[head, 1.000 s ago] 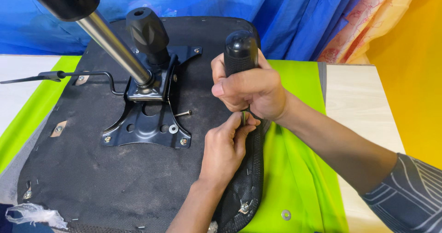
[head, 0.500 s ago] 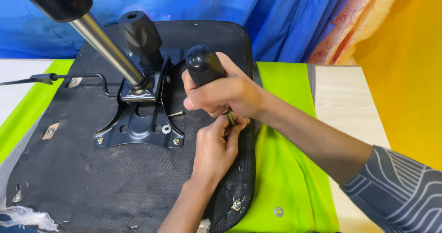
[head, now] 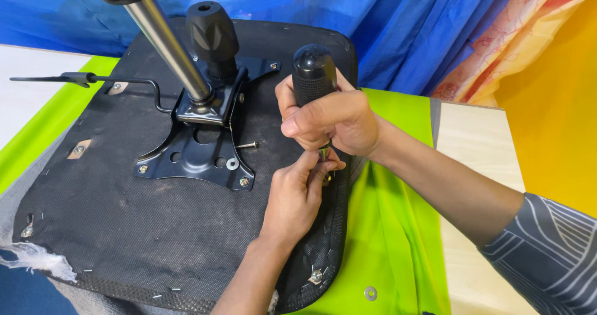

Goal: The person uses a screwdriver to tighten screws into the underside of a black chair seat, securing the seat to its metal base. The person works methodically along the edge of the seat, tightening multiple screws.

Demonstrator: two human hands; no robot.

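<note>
The upturned chair seat [head: 124, 228] lay on the table [head: 479, 141], over a cloth [head: 398, 240]. The metal plate [head: 199, 156] sat on the seat's middle, with the steel column [head: 168, 44] and a knob [head: 212, 38] rising from it and a lever [head: 81, 78] reaching left. Near the seat's right edge, the right hand [head: 336, 119] gripped a screwdriver [head: 314, 75] upright, directly above the left hand [head: 295, 197]. A curtain [head: 398, 23] hung behind.

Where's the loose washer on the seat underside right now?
In the head view the washer lies on the black mounting plate, near its right edge, left of the left hand and just below a loose screw.
</note>
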